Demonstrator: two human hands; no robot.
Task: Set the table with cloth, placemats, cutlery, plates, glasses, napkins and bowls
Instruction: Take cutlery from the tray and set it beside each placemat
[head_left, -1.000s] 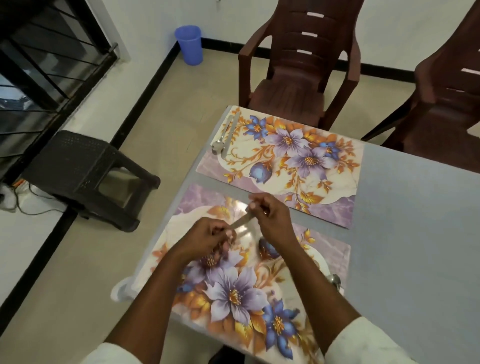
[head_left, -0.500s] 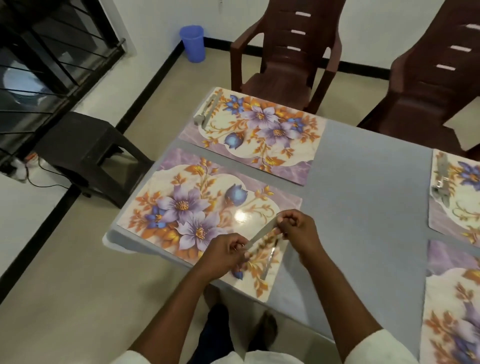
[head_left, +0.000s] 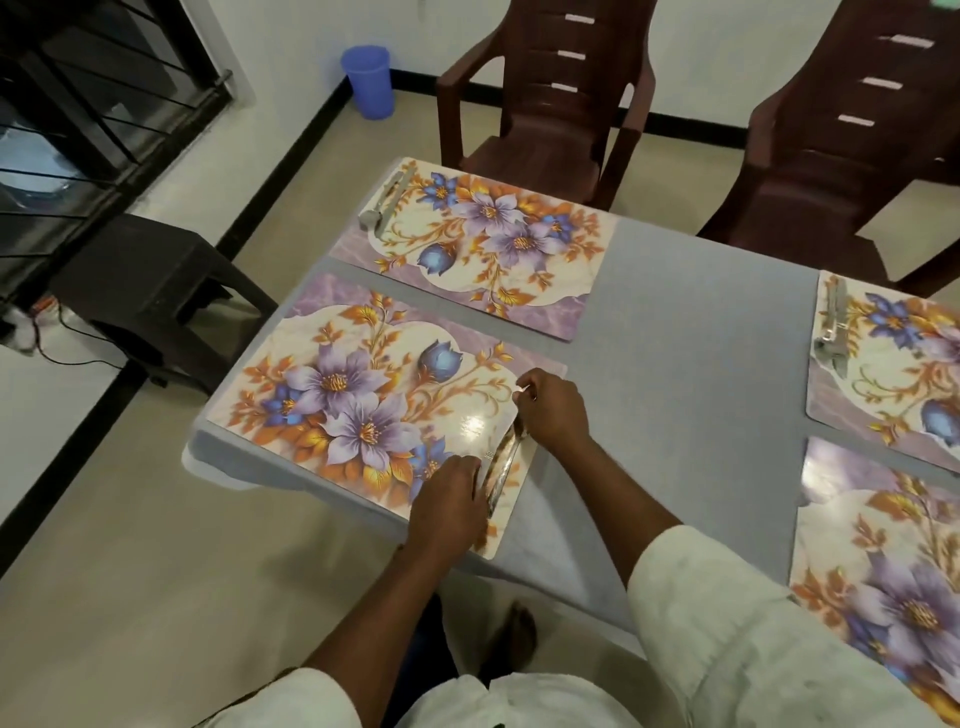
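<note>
A grey cloth (head_left: 675, 374) covers the table. Several floral placemats lie on it. On the near-left placemat (head_left: 363, 395), steel cutlery (head_left: 504, 462) lies along the right edge. My right hand (head_left: 550, 410) pinches its far end, and my left hand (head_left: 449, 501) holds its near end with curled fingers. The far-left placemat (head_left: 478, 244) carries cutlery (head_left: 384, 205) at its left edge. The right placemat (head_left: 893, 364) also carries cutlery (head_left: 834, 327). A fourth placemat (head_left: 878, 571) lies at the near right.
Two brown plastic chairs (head_left: 545, 104) (head_left: 852, 135) stand at the table's far side. A dark stool (head_left: 150, 291) sits on the floor to the left, by a black railing (head_left: 78, 104). A blue bin (head_left: 369, 80) stands by the far wall.
Both hands have lowered the cutlery from mid-air onto the right edge of the near-left placemat. The view has pulled back and swung right, showing the right-hand placemats.
</note>
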